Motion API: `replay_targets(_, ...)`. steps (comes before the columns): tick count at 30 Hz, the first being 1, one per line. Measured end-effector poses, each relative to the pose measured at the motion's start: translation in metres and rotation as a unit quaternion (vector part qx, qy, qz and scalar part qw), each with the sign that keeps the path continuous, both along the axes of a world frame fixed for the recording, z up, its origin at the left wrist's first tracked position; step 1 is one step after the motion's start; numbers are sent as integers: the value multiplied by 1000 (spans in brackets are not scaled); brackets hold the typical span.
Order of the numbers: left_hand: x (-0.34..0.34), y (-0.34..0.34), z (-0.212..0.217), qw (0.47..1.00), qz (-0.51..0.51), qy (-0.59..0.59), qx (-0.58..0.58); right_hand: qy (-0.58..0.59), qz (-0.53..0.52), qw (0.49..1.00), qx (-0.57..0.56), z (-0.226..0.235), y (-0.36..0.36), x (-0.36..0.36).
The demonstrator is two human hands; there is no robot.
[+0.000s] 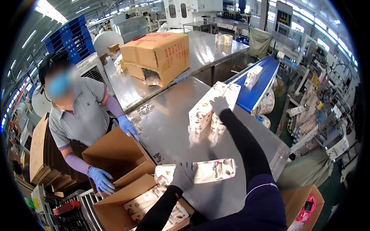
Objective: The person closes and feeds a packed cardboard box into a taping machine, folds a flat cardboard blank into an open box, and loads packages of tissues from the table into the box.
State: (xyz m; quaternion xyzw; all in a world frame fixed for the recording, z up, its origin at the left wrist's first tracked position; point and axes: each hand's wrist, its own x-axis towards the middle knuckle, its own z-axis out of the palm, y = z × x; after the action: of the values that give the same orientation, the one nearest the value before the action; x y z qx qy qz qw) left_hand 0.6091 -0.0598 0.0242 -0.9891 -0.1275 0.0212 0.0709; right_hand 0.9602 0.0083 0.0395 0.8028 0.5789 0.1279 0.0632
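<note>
My left hand (184,177), in a grey glove, is closed over a long white pack (216,171) printed with brown and grey shapes. This pack lies across the metal table's near edge, beside an open carton (111,208) that holds similar packs (144,200). Farther off, my right hand (219,104), also gloved in grey, reaches out with fingers apart and touches the top of a group of standing long packs (201,114). The undersides of the fingers on both hands are hidden.
Across the table on the left, a co-worker in blue gloves (101,180) holds an open carton (119,154). A large brown box (158,56) stands on the back table. At right, a blue conveyor belt (256,86) carries a pack. Another carton (304,204) sits low at right.
</note>
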Motion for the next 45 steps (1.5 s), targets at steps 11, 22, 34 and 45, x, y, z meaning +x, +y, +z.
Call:
replay_targets(11,-10,-18,-11,993,-91,-73,32,119,181,976,11,-104,-19,-142)
replay_targets(22,-214,-65,111,950,12,-310,-38,-113,92,983,-112,-34,-116,27)
replay_targets(34,-311,-19,-64,967,216,113,-77,236,75,967,-53,-9,-159,-197)
replay_targets(45,-297,-21,-63,947,253,183,-78,679,169,677,226,94,-201,-278)
